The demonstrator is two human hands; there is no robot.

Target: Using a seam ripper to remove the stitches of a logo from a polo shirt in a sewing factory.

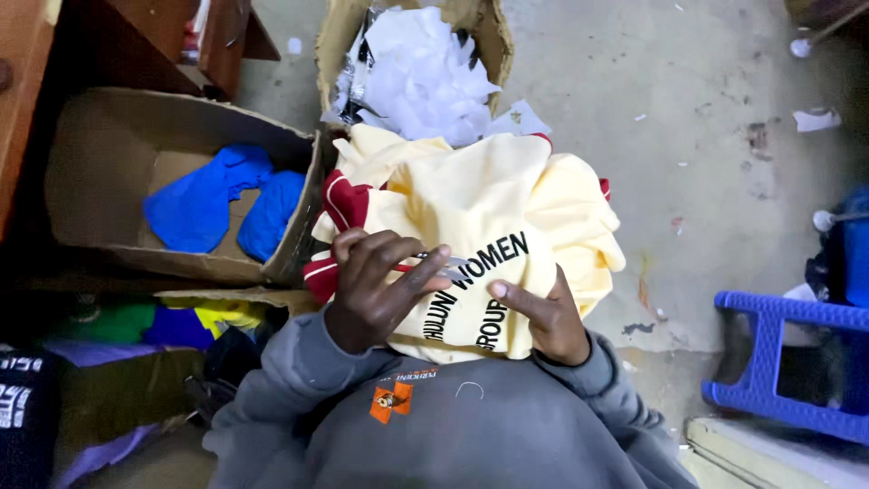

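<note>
A: What does the head view show in the middle?

B: A pale yellow garment [480, 226] with red trim, bunched on the person's lap, over a grey sweater [434, 435]. It has dark print across the front.

A: And the left hand?

B: The left hand [376, 285] lies on the garment's left part, fingers curled round small scissors [434, 265]. The red handle shows between the fingers and the metal tips point right, onto the cloth. So that hand is closed on the scissors.

A: The right hand?

B: The right hand [543, 317] grips the garment's lower right edge, thumb on top, the other fingers tucked under the fabric. It is closed on the cloth.

A: What lies around?

B: On the concrete floor [688, 118], a cardboard box [100, 172] to the left holds blue cloth [217, 204]. Beyond the garment, a second box [489, 36] is full of white scraps [421, 72]. At the lower left more cloth, green, blue and yellow, sits in shadow. At the right stands a blue plastic stool [778, 358], well apart from the hands.
</note>
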